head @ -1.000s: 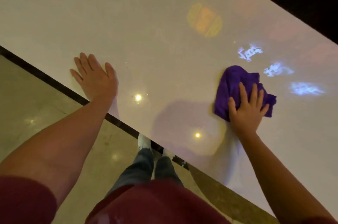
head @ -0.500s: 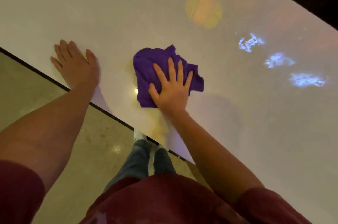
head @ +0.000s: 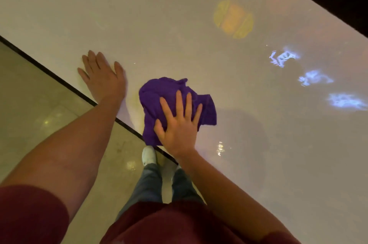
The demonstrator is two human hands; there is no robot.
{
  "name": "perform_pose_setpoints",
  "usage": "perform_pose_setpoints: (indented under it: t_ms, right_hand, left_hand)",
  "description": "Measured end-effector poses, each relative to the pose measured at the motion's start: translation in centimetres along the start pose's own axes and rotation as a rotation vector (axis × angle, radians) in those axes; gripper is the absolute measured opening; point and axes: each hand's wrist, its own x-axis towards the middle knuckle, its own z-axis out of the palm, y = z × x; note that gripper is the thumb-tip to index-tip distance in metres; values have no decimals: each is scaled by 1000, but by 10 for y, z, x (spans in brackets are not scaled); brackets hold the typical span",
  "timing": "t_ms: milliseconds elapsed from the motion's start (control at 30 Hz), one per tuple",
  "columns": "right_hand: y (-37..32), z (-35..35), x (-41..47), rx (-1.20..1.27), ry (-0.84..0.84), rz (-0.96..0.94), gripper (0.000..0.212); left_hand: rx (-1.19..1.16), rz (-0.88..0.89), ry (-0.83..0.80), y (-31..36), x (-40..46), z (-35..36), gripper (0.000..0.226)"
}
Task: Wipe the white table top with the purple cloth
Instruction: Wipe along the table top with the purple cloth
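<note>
The glossy white table top (head: 179,15) runs diagonally across the view, with a dark near edge. A crumpled purple cloth (head: 157,96) lies on it right at that near edge. My right hand (head: 179,126) presses flat on the cloth's lower right part, fingers spread, palm down. My left hand (head: 103,78) rests flat on the bare table a short way to the left of the cloth, fingers apart, holding nothing.
Coloured light patches show on the table: a yellow disc (head: 233,18) further back and blue-white shapes (head: 314,78) at the right. Beige tiled floor (head: 29,104) lies below the table edge, with my legs and a white shoe (head: 148,155) beside it.
My right hand has swept the cloth from the right side of the table leftwards, then drawn it back to the near edge. My left hand has stayed planted.
</note>
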Motion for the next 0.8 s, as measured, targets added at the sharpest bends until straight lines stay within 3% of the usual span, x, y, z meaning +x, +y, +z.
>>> perform_pose_setpoints:
  t_ms: [167,300,367,467,600,800]
  right_hand:
    - [-15,7,136,-44,-18,-207,64]
    - [16,-10,220,-101,25,-30,64]
    - [15,-13,210,-106,32,37,64]
    - [-2,-2,126,-88,67,74,62]
    - [-28,12,28,-90,-41,28,64]
    - [-65,14,169,-113,-35,-33,65]
  left_hand:
    - [-87,-7,19,-9,3,0,68]
    - [-86,-11,27,-6,3,-4,67]
    - [-80,-18,2,-4,3,-8,67]
    - [-92,-5,-32,-5,3,-12,70]
    - [-259,29,-15,-15,4,-13,71]
    - [-491,60,-7,-21,2,-19,69]
